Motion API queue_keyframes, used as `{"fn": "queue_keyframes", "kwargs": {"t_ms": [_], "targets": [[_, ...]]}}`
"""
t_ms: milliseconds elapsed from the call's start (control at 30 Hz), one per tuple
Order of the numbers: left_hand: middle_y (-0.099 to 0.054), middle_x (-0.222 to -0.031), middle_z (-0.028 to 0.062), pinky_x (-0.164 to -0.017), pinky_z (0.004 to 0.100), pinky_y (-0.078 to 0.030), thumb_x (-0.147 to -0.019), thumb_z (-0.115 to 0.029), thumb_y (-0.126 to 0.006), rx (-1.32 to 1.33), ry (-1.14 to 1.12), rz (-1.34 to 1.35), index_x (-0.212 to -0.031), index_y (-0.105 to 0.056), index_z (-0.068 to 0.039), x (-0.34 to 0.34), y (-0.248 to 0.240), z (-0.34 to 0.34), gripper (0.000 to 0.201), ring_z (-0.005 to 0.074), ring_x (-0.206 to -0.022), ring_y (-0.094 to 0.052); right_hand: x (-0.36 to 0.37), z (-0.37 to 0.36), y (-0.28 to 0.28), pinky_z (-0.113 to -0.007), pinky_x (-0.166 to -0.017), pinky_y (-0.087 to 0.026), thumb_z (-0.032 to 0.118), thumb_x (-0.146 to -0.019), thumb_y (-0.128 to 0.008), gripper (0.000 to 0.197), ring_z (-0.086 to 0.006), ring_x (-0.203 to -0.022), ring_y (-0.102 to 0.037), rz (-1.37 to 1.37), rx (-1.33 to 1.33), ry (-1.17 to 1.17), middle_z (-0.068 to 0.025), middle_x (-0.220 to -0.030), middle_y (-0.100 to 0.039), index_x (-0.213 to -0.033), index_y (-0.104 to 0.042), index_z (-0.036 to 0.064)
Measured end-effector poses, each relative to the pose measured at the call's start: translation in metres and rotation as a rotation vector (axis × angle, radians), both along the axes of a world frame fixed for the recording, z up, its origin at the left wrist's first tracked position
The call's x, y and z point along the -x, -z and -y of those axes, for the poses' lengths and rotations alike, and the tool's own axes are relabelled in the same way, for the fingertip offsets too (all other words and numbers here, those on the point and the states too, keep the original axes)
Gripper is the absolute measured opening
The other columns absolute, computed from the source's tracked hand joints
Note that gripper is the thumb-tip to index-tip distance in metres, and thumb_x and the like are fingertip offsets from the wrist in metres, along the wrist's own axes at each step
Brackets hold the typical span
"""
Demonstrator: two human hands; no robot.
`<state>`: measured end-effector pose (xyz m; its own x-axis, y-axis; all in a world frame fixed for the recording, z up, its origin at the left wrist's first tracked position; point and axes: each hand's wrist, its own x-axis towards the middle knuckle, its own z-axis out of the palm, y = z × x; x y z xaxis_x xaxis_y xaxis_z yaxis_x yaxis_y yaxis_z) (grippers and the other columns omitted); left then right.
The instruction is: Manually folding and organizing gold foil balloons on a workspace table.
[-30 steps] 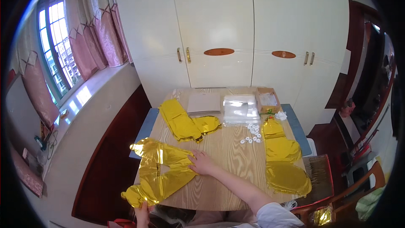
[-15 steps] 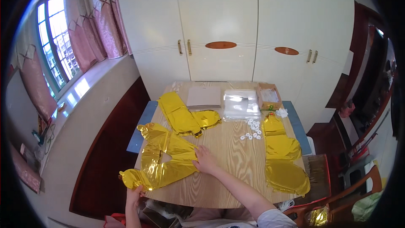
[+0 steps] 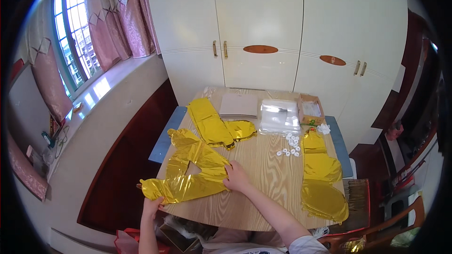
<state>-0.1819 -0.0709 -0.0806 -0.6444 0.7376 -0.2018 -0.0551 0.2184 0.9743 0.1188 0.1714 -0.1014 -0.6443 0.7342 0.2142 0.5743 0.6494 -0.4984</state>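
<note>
Though the gold foil at the table's 9 o'clock is opened out, it's creased, left hand pinching its 7 o'clock corner, right hand its 4 o'clock edge; second foil at 11, third foil at 3, untouched.

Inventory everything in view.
Held foil piece: one, gold, near left
Other foil pieces: two, gold, far left and right
Cards: one stack, beige, table's far side
Plastic sheets: one pile, clear, beside cards
Box: one, brown, far right
Rings: over ten, white, before plastic sheets
Table: one, tan, centre
Cabinet: one, white, behind
Curtains: two, pink-beige, left
Window: one, green-framed, left
Bag: one, red, lower left
Left hand: one, bare, foil's left end
Right hand: one, bare, foil's right edge
</note>
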Motion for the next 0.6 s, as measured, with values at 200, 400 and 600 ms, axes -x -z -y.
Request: {"fn": "queue_keyframes", "kwargs": {"t_ms": [200, 400, 600], "targets": [[-0.058, -0.062, 0.0026, -0.038, 0.0219, -0.037, -0.081, -0.007, -0.066, 0.071, -0.086, -0.035, -0.084, -0.061, -0.003, 0.014, 0.004, 0.014, 0.007, 0.0097, -0.042, -0.049, 0.011, 0.011, -0.009, -0.042, -0.107, -0.033, 0.03, -0.077, -0.056, 0.061, -0.0394, -0.128, -0.036, 0.061, 0.024, -0.056, -0.0275, -0.135, -0.037, -0.129, -0.046, 0.0004], [-0.055, -0.058, -0.0002, -0.036, 0.0212, -0.031, -0.081, -0.011, -0.068, 0.087, -0.149, -0.008, -0.08, -0.059, -0.005, 0.017, 0.007, 0.038, 0.01, 0.008, -0.04, -0.046, 0.017, 0.028, -0.011, -0.041, -0.103, -0.037, 0.028, -0.076, -0.055, 0.06, -0.0369, -0.123, -0.042, 0.033, 0.009, -0.096, -0.0243, -0.132, -0.042, -0.129, -0.047, 0.002], [-0.065, -0.085, 0.0045, -0.065, 0.0272, -0.049, -0.08, -0.008, -0.067, -0.142, -0.248, -0.121, -0.097, -0.063, 0.0, 0.02, 0.039, 0.032, 0.019, 0.0145, -0.072, -0.062, 0.017, 0.017, 0.0, -0.041, -0.103, -0.036, 0.022, -0.077, -0.054, 0.055, -0.0372, -0.121, -0.044, -0.017, -0.007, -0.187, -0.0221, -0.134, -0.042, -0.129, -0.048, 0.0077]]}}
